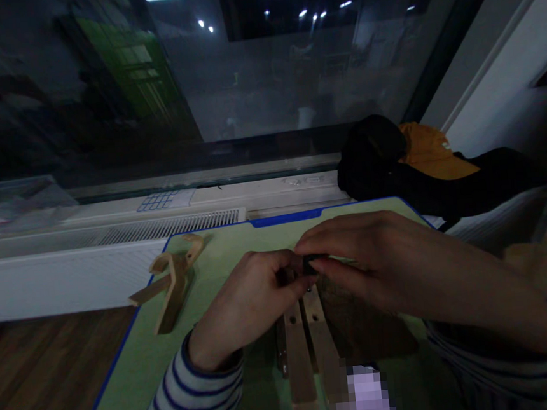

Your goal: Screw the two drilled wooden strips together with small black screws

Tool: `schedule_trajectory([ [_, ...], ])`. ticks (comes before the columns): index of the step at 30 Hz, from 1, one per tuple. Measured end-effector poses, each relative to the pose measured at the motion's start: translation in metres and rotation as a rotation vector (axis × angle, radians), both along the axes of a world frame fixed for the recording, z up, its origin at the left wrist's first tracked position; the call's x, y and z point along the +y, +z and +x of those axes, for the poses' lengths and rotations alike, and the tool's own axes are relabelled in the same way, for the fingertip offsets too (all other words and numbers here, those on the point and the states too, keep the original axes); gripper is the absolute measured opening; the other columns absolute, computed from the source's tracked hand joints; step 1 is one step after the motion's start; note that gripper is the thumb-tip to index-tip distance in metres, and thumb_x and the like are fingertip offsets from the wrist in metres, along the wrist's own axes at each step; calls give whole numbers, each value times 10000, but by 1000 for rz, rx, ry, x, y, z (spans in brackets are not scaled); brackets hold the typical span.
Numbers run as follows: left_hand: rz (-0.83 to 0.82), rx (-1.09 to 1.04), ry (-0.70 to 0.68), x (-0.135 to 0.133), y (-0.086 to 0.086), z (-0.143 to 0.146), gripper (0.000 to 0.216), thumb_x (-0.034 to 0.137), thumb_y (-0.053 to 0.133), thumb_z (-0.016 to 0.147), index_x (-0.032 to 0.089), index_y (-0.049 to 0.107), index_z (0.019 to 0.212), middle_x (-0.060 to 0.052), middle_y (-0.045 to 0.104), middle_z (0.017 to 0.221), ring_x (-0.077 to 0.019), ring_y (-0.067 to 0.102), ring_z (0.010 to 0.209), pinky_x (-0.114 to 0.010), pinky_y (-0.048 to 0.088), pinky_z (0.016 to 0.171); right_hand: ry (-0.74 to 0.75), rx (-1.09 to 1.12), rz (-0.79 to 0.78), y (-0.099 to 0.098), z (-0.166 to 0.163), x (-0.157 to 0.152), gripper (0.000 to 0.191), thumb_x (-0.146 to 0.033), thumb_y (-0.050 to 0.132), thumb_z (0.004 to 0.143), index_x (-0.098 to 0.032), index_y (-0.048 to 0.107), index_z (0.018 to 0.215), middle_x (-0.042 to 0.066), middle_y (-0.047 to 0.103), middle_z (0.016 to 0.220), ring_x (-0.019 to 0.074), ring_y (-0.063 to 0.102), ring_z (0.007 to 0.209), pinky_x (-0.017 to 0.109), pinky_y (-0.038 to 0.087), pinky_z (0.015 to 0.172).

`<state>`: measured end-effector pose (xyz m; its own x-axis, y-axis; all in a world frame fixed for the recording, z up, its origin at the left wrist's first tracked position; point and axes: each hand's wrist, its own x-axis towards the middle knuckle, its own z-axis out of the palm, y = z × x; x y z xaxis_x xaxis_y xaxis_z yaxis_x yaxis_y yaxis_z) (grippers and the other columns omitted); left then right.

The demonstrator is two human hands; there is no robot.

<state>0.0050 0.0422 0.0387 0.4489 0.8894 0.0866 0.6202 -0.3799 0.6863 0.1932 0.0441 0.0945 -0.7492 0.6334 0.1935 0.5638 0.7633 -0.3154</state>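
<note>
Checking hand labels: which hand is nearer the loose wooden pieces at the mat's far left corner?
Left. The left hand sits just right of the wooden pieces, apart from them; the right hand lies farther right, beyond it.

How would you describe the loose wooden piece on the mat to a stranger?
Find the green mat with the blue edge below the window. Near its far left corner lies the curved wooden piece. Unlike the straight slats, it is forked and lies alone.

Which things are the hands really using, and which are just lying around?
In use: small dark part, pinched by the right hand; left hand close against it; wooden slats underneath; green mat.
Lying about: loose wooden pieces at the mat's left corner; orange cap; black bundle.
</note>
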Motion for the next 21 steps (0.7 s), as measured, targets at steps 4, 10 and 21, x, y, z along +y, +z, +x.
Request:
schedule_trajectory([
  [4, -9, -19, 15, 0, 0, 0, 148, 293, 572, 807, 176, 644, 751, 43, 588, 597, -109, 520, 539, -229, 347, 511, -13, -3, 13, -2, -1, 1, 186, -218, 450, 898, -238, 588, 1022, -24, 640, 993, 130, 586, 866, 268, 425, 777],
  [10, -5, 5, 0, -1, 2, 2, 171, 285, 551, 818, 167, 648, 740, 47, 545, 559, -96, 470, 497, -225, 317, 488, -32, -18, 21, -2, -1, 3, 168, -255, 456, 898, -237, 589, 999, -15, 644, 943, 145, 590, 835, 279, 425, 735],
  [21, -38, -9, -31, -1, 1, 2, 209, 275, 507, 836, 168, 664, 748, 45, 536, 570, -101, 461, 520, -223, 319, 492, -83, -39, 65, -4, 1, 3, 161, -295, 484, 886, -234, 590, 991, -14, 643, 845, 155, 593, 762, 280, 415, 666],
])
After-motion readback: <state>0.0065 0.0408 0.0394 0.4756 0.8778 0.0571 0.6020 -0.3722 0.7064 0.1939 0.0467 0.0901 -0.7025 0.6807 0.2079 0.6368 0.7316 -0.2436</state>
